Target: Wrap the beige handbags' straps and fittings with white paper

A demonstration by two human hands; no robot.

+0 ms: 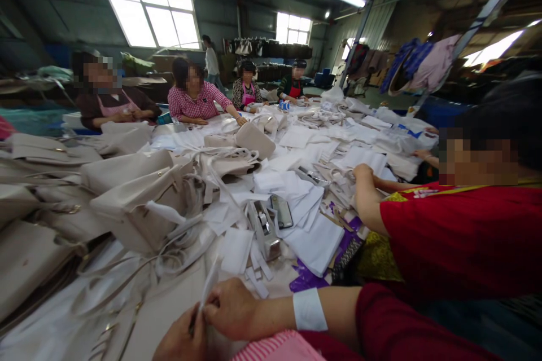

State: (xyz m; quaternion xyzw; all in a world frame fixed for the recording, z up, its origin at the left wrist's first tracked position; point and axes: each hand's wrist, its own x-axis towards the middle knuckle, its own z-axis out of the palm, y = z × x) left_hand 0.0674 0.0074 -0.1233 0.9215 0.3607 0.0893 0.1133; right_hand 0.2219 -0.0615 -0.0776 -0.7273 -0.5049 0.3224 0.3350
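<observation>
My left hand (183, 334) and my right hand (235, 306) meet at the lower middle, fingers pinched together. Between them a thin white strip (209, 281) stands up, its lower end hidden in my fingers; its material is unclear. A white patch (310, 309) is wrapped round my right forearm. Just beyond my hands lie a beige bag piece (163, 296) with a thin strap, and white paper sheets (236, 249) with narrow strips. A beige handbag (138, 208) leans on the pile to the left.
A grey metal box-shaped holder (263, 231) and a phone (282, 212) lie among papers. Purple plastic (308, 277) is at the right. A co-worker in red (449, 237) reaches in close on my right. More people sit across the table behind heaped bags (254, 141).
</observation>
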